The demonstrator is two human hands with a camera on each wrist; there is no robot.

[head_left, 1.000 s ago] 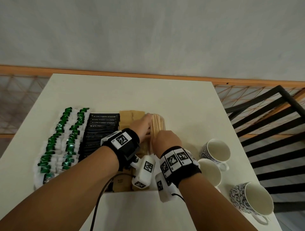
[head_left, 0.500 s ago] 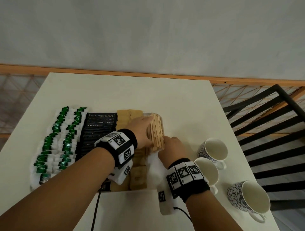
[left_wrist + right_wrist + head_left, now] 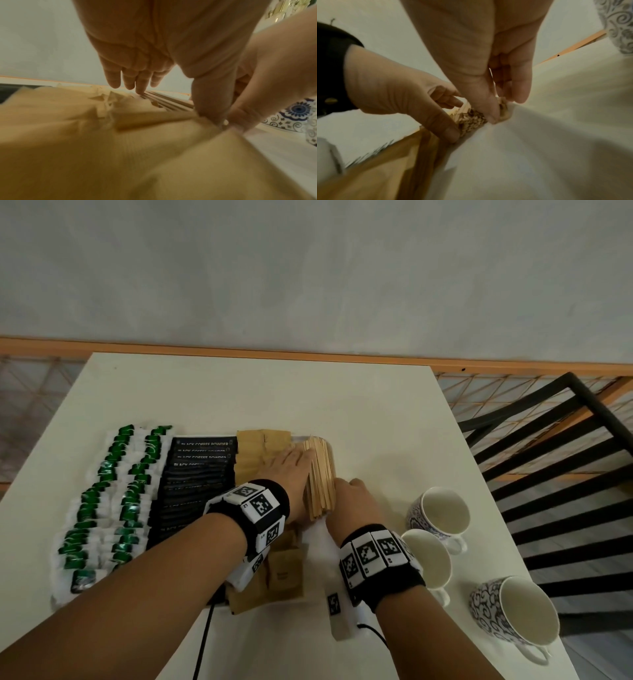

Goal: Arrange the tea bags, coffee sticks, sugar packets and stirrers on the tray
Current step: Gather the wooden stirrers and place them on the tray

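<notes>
On the white tray [image 3: 317, 546] lie rows of green-and-white tea bags [image 3: 106, 501], black coffee sticks [image 3: 195, 477], brown sugar packets [image 3: 260, 446] and, at the right end, a bundle of wooden stirrers [image 3: 320, 474]. My left hand [image 3: 291, 470] lies along the bundle's left side, fingers straight and pressing it, thumb down by the near ends [image 3: 471, 120]. My right hand [image 3: 352, 501] sits at the bundle's near right corner. Its thumb and curled fingers [image 3: 520, 94] pinch the stirrers' ends. In the left wrist view the left hand's fingers [image 3: 135, 81] touch the stirrers [image 3: 164, 100].
Three patterned white cups [image 3: 438, 508] [image 3: 428, 556] [image 3: 517, 611] stand just right of the tray, close to my right wrist. A black chair [image 3: 565, 474] is beyond the table's right edge. The far half of the table [image 3: 239, 392] is bare.
My right hand has slid from on top of the stirrers' near end to their right side. The left hand has stretched flat along their left side.
</notes>
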